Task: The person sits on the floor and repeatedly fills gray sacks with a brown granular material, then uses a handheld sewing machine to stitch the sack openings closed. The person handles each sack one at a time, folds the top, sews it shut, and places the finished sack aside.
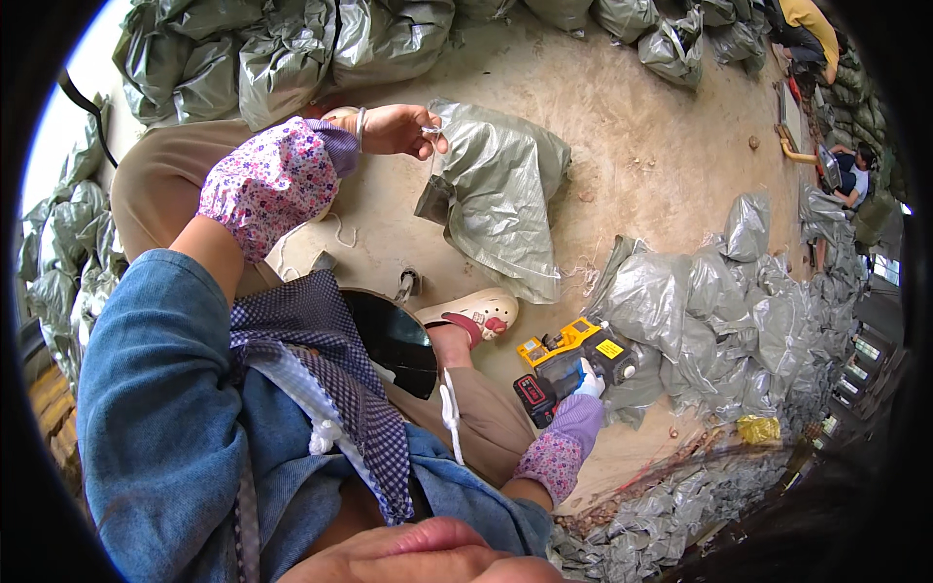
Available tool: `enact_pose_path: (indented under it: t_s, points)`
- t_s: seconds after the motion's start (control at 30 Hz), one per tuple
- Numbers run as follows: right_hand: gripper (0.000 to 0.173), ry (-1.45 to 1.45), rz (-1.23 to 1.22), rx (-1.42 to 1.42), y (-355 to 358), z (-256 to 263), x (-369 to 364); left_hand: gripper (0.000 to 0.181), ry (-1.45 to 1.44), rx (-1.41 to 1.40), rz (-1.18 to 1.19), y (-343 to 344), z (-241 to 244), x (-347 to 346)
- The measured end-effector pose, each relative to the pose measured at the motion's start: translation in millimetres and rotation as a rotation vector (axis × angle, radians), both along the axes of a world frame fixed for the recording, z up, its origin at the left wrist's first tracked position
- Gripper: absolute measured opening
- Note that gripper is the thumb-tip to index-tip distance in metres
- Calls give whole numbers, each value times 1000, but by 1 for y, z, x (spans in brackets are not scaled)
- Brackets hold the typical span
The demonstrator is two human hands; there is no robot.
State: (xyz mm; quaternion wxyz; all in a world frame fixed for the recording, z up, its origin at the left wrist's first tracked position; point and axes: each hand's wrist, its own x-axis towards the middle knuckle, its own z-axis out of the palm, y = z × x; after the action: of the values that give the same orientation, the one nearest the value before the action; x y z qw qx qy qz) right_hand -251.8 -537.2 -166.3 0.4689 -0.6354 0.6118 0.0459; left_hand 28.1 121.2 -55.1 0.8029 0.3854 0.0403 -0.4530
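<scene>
With its fingertips, my left hand point(404, 131) pinches white thread at the upper corner of a grey-green woven plastic sack point(503, 182). The sack lies mostly flat and creased on the floor, a dark opening or fold showing at its left edge. My right hand point(592, 380), in a glove with blue on it, grips the handle of a cordless portable bag-closing sewing machine point(576, 357). This machine is yellow and black with a battery pack point(536, 397), and sits beside the pile of sacks on the right. A floral sleeve cover shows on each forearm.
Filled sacks point(291, 65) line the far side; more sacks point(714, 291) are heaped at right. Loose white thread point(583, 273) trails on the concrete floor point(656, 138). A round black seat point(393, 342) and my clog point(488, 313) are close by. Two people point(853, 175) sit at far right.
</scene>
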Motion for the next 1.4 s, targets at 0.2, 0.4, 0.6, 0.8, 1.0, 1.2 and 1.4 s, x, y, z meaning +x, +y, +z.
enact_pose_path:
  t_s: [0.2,0.4,0.6,0.8,1.0,1.2,1.4]
  points:
    - [39,464,550,-256,28,39,20,12,11,-121,27,-6,-4,1]
    - [43,72,1006,-172,204,186,140,12,-7,-186,35,-10,-4,-5]
    - [79,-44,1866,-897,348,145,164,10,32,-70,220,-11,-15,-6]
    - [27,-15,1768,-719,341,116,192,16,177,149,418,3,-33,-4]
    - [27,-43,1529,-590,327,119,190,15,221,314,560,16,-71,-6]
    - [27,-87,1074,-312,339,101,201,31,379,920,253,17,-131,-70]
    - [15,-862,48,171,308,155,250,36,269,969,-29,-6,-148,-112]
